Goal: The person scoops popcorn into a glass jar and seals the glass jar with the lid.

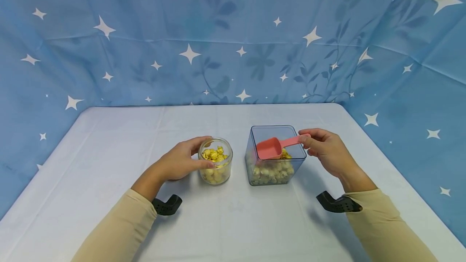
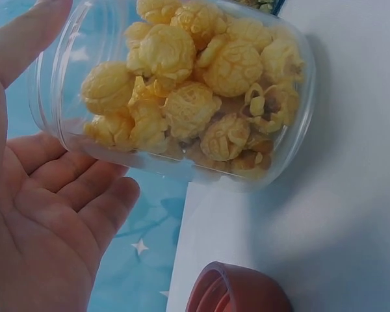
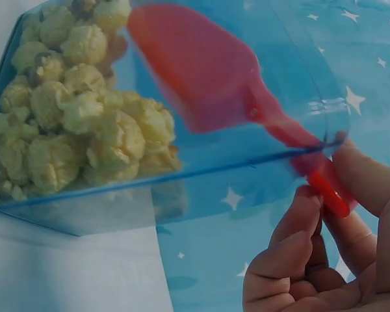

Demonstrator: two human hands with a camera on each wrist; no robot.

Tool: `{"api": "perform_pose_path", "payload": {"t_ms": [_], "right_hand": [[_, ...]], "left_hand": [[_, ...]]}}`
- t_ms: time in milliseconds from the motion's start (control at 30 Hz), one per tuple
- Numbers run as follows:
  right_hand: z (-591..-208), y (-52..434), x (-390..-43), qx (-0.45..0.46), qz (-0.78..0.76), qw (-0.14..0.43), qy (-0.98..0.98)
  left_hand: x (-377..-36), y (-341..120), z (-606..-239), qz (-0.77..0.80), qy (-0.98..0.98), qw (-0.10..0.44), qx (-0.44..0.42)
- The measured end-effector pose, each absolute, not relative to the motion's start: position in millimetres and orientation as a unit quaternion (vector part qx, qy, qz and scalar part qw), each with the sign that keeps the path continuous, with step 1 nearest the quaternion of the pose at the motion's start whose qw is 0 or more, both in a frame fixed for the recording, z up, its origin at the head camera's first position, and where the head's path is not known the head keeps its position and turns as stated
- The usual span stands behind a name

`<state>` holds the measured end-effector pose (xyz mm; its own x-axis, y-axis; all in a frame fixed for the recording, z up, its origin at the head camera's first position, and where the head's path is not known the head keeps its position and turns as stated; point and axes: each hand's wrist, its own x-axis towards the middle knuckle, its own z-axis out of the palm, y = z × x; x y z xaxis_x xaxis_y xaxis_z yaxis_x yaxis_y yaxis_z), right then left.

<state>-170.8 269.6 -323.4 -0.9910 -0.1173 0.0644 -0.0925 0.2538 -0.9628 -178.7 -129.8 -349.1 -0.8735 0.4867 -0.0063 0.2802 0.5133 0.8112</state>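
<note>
A clear round jar (image 1: 225, 173) with yellow popcorn (image 2: 182, 84) in it stands upright on the table. My left hand (image 1: 182, 159) holds it near the rim, thumb on the near side and fingers behind. To its right is a square see-through bluish container (image 1: 255, 169), partly filled with popcorn (image 3: 71, 123). My right hand (image 1: 325, 148) pinches the handle end of a pink-red scoop (image 1: 269, 148) at the container's right rim. The scoop's bowl is inside the container, above the popcorn, and no popcorn shows in it.
A reddish-brown round lid-like piece (image 2: 247, 289), ridged inside, lies near my left hand, mostly hidden by it in the head view. A white cloth covers the table (image 1: 218, 229). Behind it hangs a blue curtain (image 1: 233, 72) with white stars.
</note>
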Motion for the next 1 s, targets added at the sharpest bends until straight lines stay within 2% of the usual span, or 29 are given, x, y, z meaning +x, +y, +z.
{"api": "perform_pose_path", "payload": {"t_ms": [233, 500, 767, 1000], "right_hand": [[-324, 266, -169, -0.067, -0.589, 0.016, 0.805], [-321, 267, -167, -0.105, -0.537, -0.013, 0.837], [-288, 265, -152, -0.11, -0.487, -0.076, 0.863], [-269, 236, -136, -0.163, -0.507, -0.086, 0.842]], "left_hand": [[-178, -130, -347, 0.439, 0.862, 0.117, 0.225], [-177, -130, -348, 0.441, 0.861, 0.117, 0.225], [-177, -133, -346, 0.458, 0.854, 0.108, 0.221], [-171, -153, -339, 0.482, 0.847, 0.092, 0.207]]}}
